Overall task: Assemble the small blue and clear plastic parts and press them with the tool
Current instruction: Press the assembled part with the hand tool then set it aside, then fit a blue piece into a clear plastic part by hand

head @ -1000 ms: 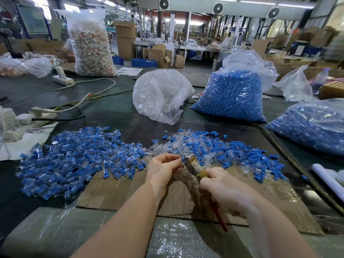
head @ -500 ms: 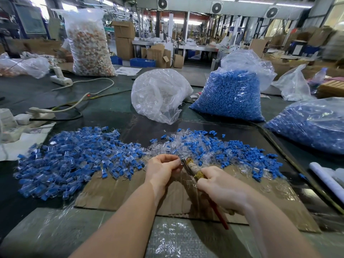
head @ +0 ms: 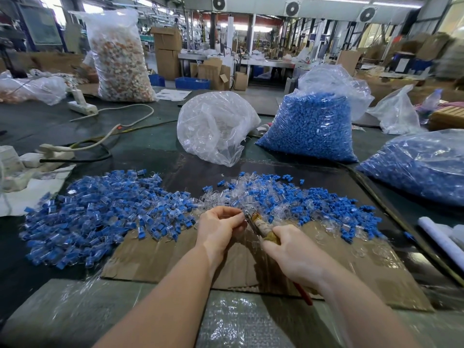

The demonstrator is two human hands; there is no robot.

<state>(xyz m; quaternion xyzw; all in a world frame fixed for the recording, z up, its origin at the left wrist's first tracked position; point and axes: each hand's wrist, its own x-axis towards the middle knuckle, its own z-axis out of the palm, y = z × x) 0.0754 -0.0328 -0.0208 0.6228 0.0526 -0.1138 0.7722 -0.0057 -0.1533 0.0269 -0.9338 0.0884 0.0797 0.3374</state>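
The left hand (head: 219, 226) has its fingers curled in, fingertips pinched together right at the metal nose of the tool (head: 259, 228), seemingly on a small plastic part, though that part is too small and too covered by the fingers to make out. The right hand (head: 292, 252) is wrapped around the tool's taped handle, with a red handle end poking out below the wrist. Whether the tool's nose is pressing the part at this instant cannot be told.

Judging by the piles, the job is well under way but far from over. Just left of the left hand spreads a broad pile of joined pieces (head: 95, 212), blue seated in clear, which looks like finished output. Just beyond both hands and off to the right lies a mixed heap of loose parts (head: 288, 199), blue and clear still separate, waiting for assembly. Both piles sit partly on a sheet of cardboard (head: 155, 257) laid on the worktop (head: 140, 151) under the hands.

Further out, beyond the loose heap, stand a slumped clear bag (head: 216, 126) and a full bag of blue parts (head: 308, 126), with another blue-filled bag (head: 421, 169) far to the right, cut off by the frame edge. That stock suggests much work remains. The clear bag's contents are hard to read through the glare.
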